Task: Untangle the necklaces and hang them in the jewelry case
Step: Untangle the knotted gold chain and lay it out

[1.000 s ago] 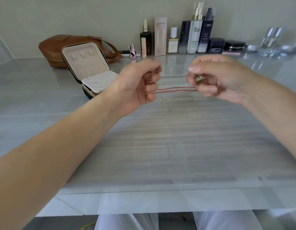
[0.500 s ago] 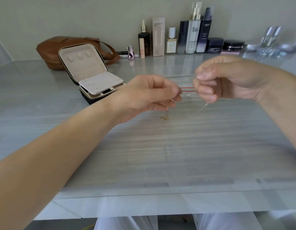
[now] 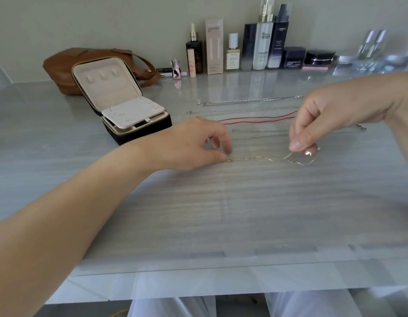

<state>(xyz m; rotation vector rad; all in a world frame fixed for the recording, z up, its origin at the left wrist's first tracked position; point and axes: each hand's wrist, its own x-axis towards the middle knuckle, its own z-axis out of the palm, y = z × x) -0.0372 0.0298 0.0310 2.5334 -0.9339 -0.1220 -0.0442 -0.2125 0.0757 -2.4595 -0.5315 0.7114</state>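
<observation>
Down from mid-air, my left grip (image 3: 194, 143) and my right grip (image 3: 331, 115) have dropped to the surface (image 3: 221, 213) and drawn apart since half a second ago. The gold necklace (image 3: 262, 158) that dangled between them now lies stretched left to right in front of me.

My left grip pinches the chain's left end between thumb and forefinger, right down on the surface, with the other fingers curled. My right grip sits a little higher. Its thumb and forefinger pinch the chain near its right end, where the chain curls into a small loop on the surface.

The red cord necklace (image 3: 260, 118), which I held a second ago, now lies flat just behind the gold one, running between my two grips. Between them lies a very fine chain (image 3: 360, 128), faint, with its end showing past my right wrist. Farther back, a thin pale chain (image 3: 244, 109) and a heavier silver chain (image 3: 251, 100) are laid out straight, side by side.

The jewelry case (image 3: 111, 92) stands open to the left of the necklaces and beyond my left forearm, its cream-lined lid leaning back. A brown bag (image 3: 61, 65) sits behind it, and I cannot tell whether they touch. A row of cosmetic bottles (image 3: 262, 42) lines the wall.
</observation>
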